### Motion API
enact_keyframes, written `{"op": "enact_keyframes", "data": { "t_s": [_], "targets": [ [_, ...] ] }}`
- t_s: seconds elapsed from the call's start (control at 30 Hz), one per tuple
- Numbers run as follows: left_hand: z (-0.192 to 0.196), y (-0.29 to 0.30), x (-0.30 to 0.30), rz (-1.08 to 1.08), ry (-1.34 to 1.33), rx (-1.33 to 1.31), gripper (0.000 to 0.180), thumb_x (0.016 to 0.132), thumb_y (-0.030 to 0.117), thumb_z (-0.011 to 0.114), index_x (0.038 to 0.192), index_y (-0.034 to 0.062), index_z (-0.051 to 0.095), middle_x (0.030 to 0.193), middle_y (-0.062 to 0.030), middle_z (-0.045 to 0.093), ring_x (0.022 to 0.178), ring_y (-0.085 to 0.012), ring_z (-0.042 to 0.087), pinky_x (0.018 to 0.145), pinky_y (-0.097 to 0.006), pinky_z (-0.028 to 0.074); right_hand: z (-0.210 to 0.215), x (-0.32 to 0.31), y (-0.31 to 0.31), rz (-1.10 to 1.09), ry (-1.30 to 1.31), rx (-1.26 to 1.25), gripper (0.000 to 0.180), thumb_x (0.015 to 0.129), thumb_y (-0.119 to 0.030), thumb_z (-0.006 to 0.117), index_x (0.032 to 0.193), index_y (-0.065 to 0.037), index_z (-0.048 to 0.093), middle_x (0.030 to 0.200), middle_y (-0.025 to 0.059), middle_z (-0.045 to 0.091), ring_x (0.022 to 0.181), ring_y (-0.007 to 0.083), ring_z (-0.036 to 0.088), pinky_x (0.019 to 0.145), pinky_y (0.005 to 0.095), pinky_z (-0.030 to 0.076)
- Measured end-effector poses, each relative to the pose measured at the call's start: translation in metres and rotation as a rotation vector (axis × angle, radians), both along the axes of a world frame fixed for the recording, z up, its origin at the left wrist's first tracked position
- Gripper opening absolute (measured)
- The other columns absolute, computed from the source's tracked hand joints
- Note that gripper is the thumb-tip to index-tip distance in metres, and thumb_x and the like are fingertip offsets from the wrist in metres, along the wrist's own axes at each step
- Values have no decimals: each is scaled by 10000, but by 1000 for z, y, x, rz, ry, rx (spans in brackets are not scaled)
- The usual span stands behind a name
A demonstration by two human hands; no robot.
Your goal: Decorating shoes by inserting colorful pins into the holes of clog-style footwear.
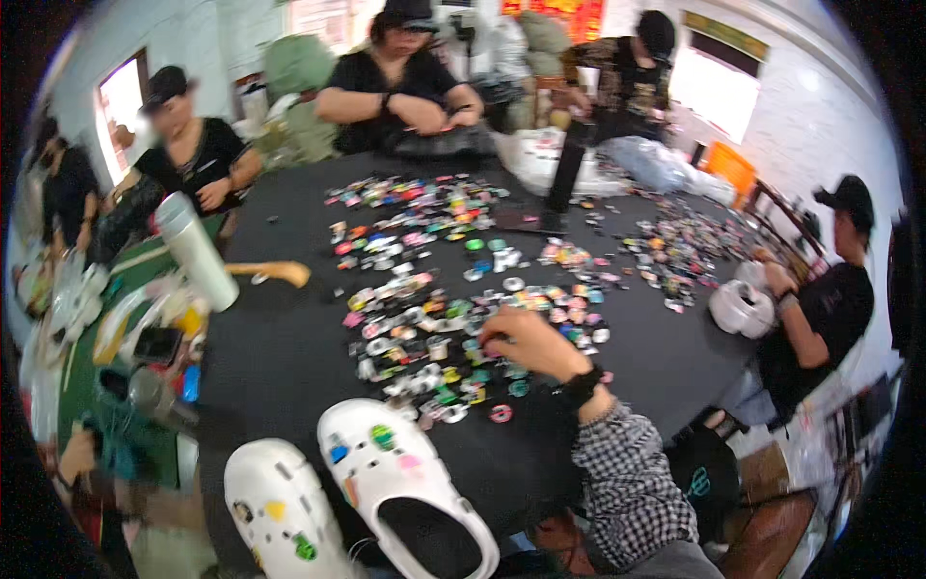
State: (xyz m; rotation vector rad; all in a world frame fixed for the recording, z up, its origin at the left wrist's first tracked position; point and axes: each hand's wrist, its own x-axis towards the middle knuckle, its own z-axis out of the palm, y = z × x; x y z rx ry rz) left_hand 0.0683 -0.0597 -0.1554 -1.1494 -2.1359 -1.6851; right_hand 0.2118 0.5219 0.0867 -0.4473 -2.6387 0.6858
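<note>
My right hand [532, 344] reaches in over a spread of small colourful shoe charms [424, 338], its fingers bent down and pinched together among them. Whatever lies between the fingertips is too small and blurred to name. A black band circles that wrist, above a black-and-white checked sleeve [632, 473]. Two white clogs lie at the table's near edge: the left clog [275, 502] carries a yellow charm and a green one, and the right clog [362, 434] has blue, green and pink charms. My left hand is out of view.
More charms cover the black table [280, 357] toward the far side and right. A pale bottle [198, 251] and wooden handle [270, 272] stand at the left edge. Several people in black sit around; one at right holds a white shoe [743, 307]. A black stand [567, 169] rises behind.
</note>
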Motion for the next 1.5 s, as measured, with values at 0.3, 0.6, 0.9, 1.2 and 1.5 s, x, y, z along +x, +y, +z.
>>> {"op": "enact_keyframes", "data": {
  "t_s": [0.3, 0.6, 0.9, 1.2, 1.5],
  "targets": [
    [13, 38, -41, -147, -91, -60, 477, 1054, 310, 350, 1403, -9, 417, 1458, -144, 423, 1309, -263, 417, 1089, -372, 310, -11, -2, -2, -45, 106, 35, 123, 794, -71, 608, 893, -28, 666, 918, 137, 612, 905, 328, 614, 803, 416, 507],
    [53, 37, -46, -108, -185, -169, 476, 1050, 306, 364, 1398, -14, 421, 1456, -153, 423, 1313, -272, 413, 1090, -377, 308, -5, 3, 14, -178, 108, 153, 173, 805, -50, 577, 938, -56, 688, 957, 145, 664, 933, 328, 634, 823, 418, 516],
    [92, 54, -33, -67, -310, -263, 475, 1046, 302, 378, 1393, -19, 425, 1454, -161, 422, 1317, -281, 409, 1090, -382, 307, 7, 79, 73, -655, 254, 42, 184, 849, -33, 561, 981, -37, 689, 969, 145, 676, 945, 318, 641, 839, 390, 506],
    [131, 81, -18, -31, -445, -350, 474, 1042, 298, 392, 1388, -23, 429, 1452, -169, 422, 1320, -289, 404, 1090, -387, 305, -40, 62, 103, -397, 63, 210, 194, 840, -105, 621, 1023, -76, 678, 1072, 119, 667, 1076, 310, 587, 936, 401, 463],
    [177, 104, 1, 25, -554, -437, 473, 1039, 294, 406, 1383, -28, 433, 1450, -177, 422, 1324, -298, 400, 1090, -393, 303, -31, 61, 90, -423, 40, 314, 163, 782, -71, 638, 942, -96, 623, 1018, 100, 651, 1067, 311, 568, 934, 430, 443]
  ]
}}
